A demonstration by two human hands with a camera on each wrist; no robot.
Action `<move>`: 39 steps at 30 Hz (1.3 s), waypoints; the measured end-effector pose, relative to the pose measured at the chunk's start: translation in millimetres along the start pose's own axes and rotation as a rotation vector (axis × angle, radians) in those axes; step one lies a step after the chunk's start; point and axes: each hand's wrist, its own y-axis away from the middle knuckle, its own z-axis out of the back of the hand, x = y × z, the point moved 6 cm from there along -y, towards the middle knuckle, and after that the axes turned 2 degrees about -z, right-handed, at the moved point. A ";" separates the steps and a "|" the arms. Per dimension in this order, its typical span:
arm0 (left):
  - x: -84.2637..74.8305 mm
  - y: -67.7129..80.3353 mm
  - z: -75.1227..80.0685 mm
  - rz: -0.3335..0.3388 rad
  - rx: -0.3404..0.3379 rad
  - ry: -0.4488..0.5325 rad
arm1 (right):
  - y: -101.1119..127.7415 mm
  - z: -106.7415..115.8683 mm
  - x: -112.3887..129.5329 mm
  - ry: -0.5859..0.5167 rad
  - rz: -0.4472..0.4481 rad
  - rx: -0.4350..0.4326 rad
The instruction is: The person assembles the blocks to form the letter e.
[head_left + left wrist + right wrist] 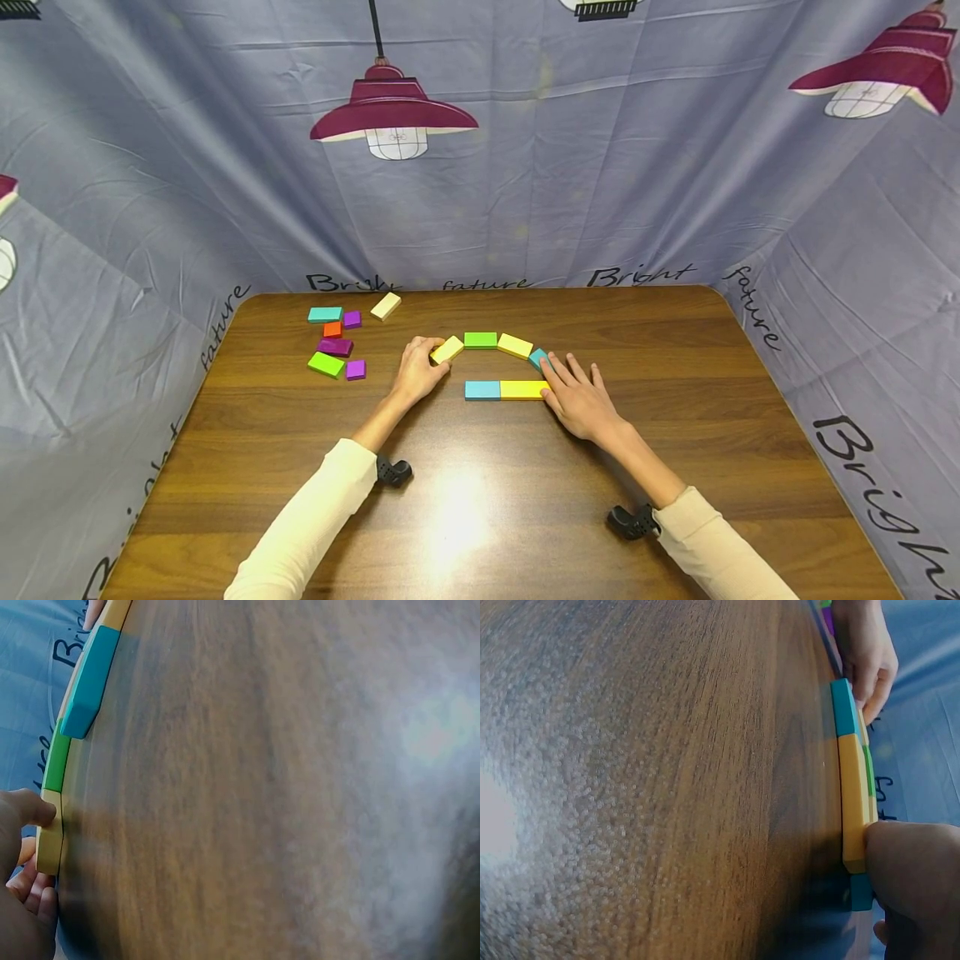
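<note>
Left hand pinches a tilted yellow rectangular block; right hand, fingers straight, touches a flat yellow bar and small teal block.

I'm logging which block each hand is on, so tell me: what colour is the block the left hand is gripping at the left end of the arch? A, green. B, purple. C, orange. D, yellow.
D: the left hand pinches the yellow block at the arch's left end, next to the green block; the left wrist view shows the thumb on it too.
</note>
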 end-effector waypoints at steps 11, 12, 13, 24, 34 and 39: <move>5.7 6.4 21.2 -0.026 -0.064 0.068 | -0.2 1.2 0.6 0.008 0.009 -0.010; 7.4 8.3 28.3 -0.023 -0.083 0.070 | -0.1 1.8 0.9 0.006 0.010 -0.009; 9.7 10.4 36.4 -0.022 -0.108 0.070 | -0.1 2.1 1.1 0.007 0.010 -0.010; 65.5 49.8 134.7 0.145 -0.359 -0.035 | -0.5 1.0 0.9 0.019 0.004 -0.008; 106.1 80.5 151.5 0.305 -0.226 -0.073 | 2.0 2.9 2.5 0.014 0.004 -0.021; 110.4 81.4 143.9 0.298 -0.208 -0.049 | 2.3 2.0 2.2 0.014 0.001 -0.025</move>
